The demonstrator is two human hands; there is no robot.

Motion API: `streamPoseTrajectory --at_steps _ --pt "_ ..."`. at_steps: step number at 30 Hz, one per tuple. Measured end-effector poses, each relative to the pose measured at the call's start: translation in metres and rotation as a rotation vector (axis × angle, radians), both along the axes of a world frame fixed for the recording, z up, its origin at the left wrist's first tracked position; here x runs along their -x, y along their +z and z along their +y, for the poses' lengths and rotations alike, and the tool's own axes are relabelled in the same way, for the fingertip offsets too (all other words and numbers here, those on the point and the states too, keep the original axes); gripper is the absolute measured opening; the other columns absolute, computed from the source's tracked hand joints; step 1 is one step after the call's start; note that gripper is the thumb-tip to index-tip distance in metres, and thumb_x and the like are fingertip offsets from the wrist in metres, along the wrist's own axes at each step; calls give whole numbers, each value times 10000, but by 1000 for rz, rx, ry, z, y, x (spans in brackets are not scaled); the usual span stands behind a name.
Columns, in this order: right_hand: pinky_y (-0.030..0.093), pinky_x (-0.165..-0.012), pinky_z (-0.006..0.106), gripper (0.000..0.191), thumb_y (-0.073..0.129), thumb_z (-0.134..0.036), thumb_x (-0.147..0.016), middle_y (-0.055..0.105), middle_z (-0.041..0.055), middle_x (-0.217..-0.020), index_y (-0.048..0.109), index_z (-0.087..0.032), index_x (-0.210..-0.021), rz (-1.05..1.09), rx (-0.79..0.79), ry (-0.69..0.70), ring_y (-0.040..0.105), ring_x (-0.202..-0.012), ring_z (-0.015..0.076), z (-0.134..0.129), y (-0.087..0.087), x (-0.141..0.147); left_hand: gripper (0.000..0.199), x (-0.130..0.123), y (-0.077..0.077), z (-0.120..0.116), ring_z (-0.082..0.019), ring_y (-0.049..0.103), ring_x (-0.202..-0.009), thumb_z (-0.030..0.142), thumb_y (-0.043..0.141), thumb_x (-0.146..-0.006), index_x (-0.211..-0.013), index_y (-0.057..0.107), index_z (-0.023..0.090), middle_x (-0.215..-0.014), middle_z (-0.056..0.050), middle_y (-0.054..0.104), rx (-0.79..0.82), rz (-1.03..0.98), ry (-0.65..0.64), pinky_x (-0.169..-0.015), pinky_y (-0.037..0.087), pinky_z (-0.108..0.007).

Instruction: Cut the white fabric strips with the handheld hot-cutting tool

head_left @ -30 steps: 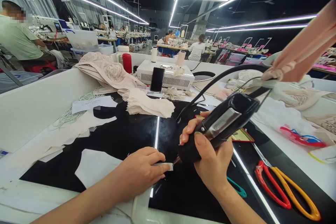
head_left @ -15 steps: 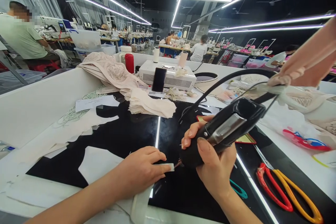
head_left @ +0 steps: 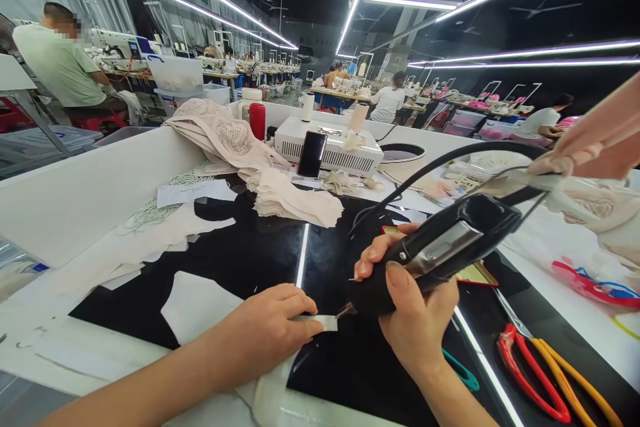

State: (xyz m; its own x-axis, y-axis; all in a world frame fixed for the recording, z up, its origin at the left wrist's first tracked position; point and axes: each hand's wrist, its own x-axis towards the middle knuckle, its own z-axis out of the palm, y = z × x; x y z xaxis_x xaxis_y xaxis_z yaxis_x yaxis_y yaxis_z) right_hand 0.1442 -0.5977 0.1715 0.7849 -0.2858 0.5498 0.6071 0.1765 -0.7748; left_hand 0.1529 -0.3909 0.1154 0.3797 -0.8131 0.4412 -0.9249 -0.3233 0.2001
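My left hand [head_left: 275, 320] is closed, pinching a short pale strip [head_left: 329, 323] just above the black glossy work surface [head_left: 240, 260]. My right hand [head_left: 413, 310] wraps round a black corded handheld tool [head_left: 440, 247], held tilted, with a metal plate on its side. A thin metal tip [head_left: 346, 309] sticks out of the tool's front and lies right by the strip's free end; whether they touch I cannot tell. Under my left forearm is a white cut piece [head_left: 197, 300]. A stack of beige fabric pieces [head_left: 300, 199] rests beyond my hands.
Red-and-orange-handled scissors [head_left: 535, 360] and teal-handled scissors [head_left: 460, 370] lie at the right. The tool's cable [head_left: 425, 167] arches behind it. A phone [head_left: 311, 154] leans against a white vented box [head_left: 340, 147]. Pale green cords [head_left: 150, 215] lie left. Several people work at machines beyond.
The view has shifted slightly left, so things appear further right. The strip shows a bit more of its length past my left fingers. Both hands keep their holds.
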Motion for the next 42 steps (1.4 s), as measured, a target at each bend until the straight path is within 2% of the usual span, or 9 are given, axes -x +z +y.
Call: streamPoseTrajectory --at_steps 5,12,17,20,24,30,37,42 --pt "591 -630 301 355 804 -332 -921 646 -15 -874 598 -277 -1205 9 8 15 642 -674 150 -3 0 1 222 10 -1 7 -182 615 -947 -6 547 -1011 -1143 677 117 -1074 -63 680 57 11 0 -934 587 -340" --pt "584 -615 310 357 822 -349 -897 635 -19 -856 606 -282 -1173 14 33 -17 628 -657 154 -3 2 3 274 19 -2 6 -184 609 -952 -67 589 -930 -1101 657 137 -1055 -48 667 65 107 46 -865 575 -300" --pt "579 -614 308 375 826 -330 -885 637 -18 -842 604 -272 -1181 22 26 -41 628 -659 158 -3 3 7 385 23 -6 1 -194 603 -941 -88 542 -919 -1192 649 163 -1043 -42 648 55 172 106 -865 566 -316" --pt "577 -609 305 375 830 -333 -879 639 -19 -835 605 -266 -1172 16 28 -40 626 -652 157 -3 3 9 363 23 -7 -1 -191 590 -906 -70 566 -926 -1168 667 181 -1016 -35 626 43 200 152 -778 544 -290" --pt "578 -608 308 382 831 -331 -874 636 -19 -835 607 -267 -1176 22 23 -40 625 -653 159 -2 3 11 345 23 -5 -2 -181 583 -895 -77 580 -918 -1112 685 188 -1025 -29 624 63 225 132 -755 522 -280" --pt "571 -600 304 369 827 -329 -873 638 -18 -835 611 -267 -1166 25 4 -42 623 -643 156 0 4 10 354 29 -12 1 -182 588 -938 -84 570 -920 -1119 668 191 -1066 -28 638 106 209 145 -831 538 -304" --pt "571 -596 284 361 831 -344 -889 641 -29 -835 606 -269 -1162 10 -42 35 624 -631 137 14 6 3 438 32 -23 2 -176 562 -944 -122 523 -892 -1155 658 201 -1061 -23 622 106 176 156 -905 557 -324" --pt "566 -619 284 347 812 -349 -918 640 -22 -874 596 -274 -1180 23 -20 65 620 -663 131 20 0 0 425 32 -26 2 -186 567 -1012 -100 556 -921 -1202 640 206 -1139 -30 623 83 183 152 -1068 538 -418"
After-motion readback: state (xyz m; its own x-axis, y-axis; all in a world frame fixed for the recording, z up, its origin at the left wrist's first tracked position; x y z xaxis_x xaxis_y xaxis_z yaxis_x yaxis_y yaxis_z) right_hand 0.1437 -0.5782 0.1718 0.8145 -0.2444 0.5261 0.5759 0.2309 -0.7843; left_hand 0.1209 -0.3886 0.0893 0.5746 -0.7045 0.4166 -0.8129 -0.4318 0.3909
